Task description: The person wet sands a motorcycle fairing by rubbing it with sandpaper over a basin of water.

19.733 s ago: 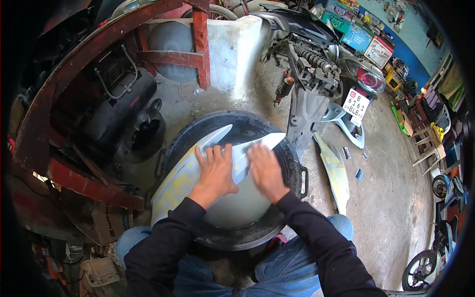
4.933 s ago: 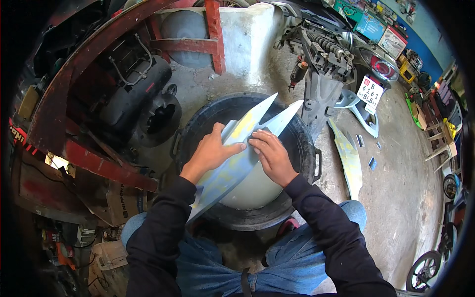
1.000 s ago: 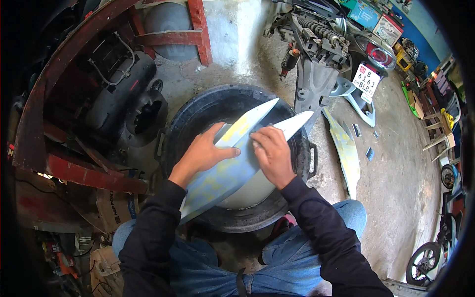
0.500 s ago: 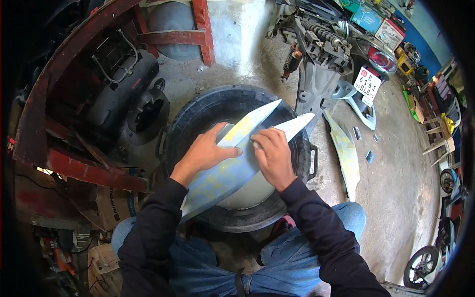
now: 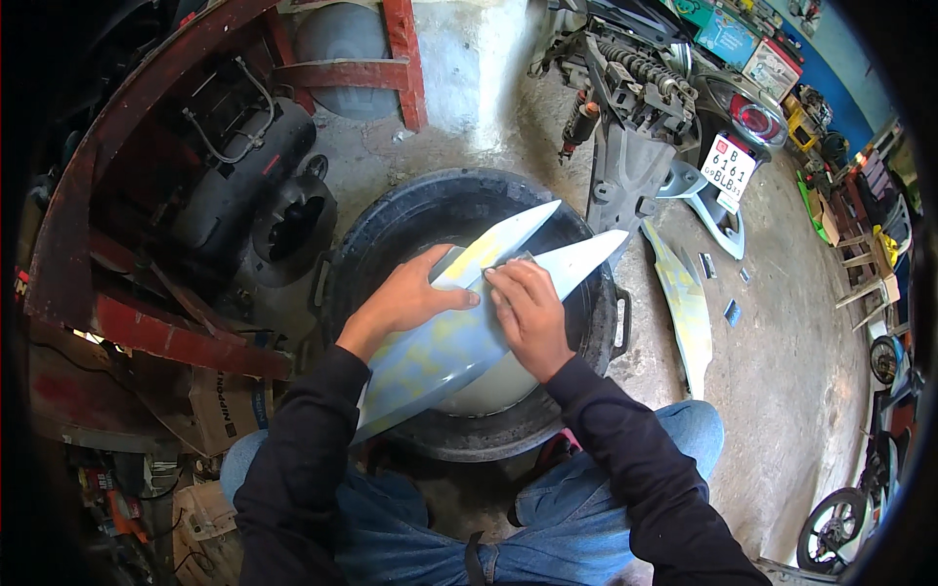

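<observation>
Nearest, below both hands, are the person's blue jeans, with dark sleeves running up to the wrists. The left hand is clamped on a pointed, forked panel, thumb across its face and fingers over the edge. The panel, grey-blue with yellow patches, lies under both hands, slanting across the black tub. The right hand has its fingers bent close together, their tips against the panel near the fork; a grey scrap shows beside them, but whether they pinch it I cannot tell. Cloudy water sits in the tub beneath the right hand. On the floor to the right of that hand lies a second patchy panel, with a small blue piece just beyond. Farther off, left of the left hand, is a black tank; beyond the right hand stands a partly stripped motorbike.
</observation>
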Demonstrator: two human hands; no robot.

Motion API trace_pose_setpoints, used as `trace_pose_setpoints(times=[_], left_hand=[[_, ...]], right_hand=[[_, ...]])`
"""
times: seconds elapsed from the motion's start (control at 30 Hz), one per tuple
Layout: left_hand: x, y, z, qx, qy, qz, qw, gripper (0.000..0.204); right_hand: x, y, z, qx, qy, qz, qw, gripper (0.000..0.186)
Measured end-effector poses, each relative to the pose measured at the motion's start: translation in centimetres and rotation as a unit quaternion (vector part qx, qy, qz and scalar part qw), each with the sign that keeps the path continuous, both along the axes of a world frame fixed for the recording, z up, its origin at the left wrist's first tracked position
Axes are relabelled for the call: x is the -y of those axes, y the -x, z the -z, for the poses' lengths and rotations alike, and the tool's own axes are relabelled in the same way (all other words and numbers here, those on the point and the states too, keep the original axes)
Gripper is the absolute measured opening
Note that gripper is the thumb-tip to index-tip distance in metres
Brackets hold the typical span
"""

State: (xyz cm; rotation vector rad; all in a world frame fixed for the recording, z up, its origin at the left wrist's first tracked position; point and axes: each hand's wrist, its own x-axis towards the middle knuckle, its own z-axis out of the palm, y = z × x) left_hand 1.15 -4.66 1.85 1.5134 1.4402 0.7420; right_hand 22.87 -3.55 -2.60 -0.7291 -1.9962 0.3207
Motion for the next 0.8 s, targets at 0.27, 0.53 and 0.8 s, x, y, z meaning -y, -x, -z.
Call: trace_pose_setpoints(times=[0.27, 0.53, 0.8], left_hand=[[-0.6, 0.5, 0.9, 0.028, 0.043, 0.011, 0.999, 0.073], [-0.8, 0.5, 0.8, 0.045, 0.051, 0.014, 0.998, 0.071], [-0.8, 0.3, 0.7, 0.041, 0.052, 0.012, 0.998, 0.069]], right_hand=[[-1.6, -0.6, 1.0, 0.0, -0.016, 0.023, 1.0, 0.019], [-2.3, -0.2, 0.4, -0.013, -0.003, 0.04, 0.999, 0.015], [-1.5, 0.4, 0.9, -0.026, -0.015, 0.05, 0.998, 0.014]])
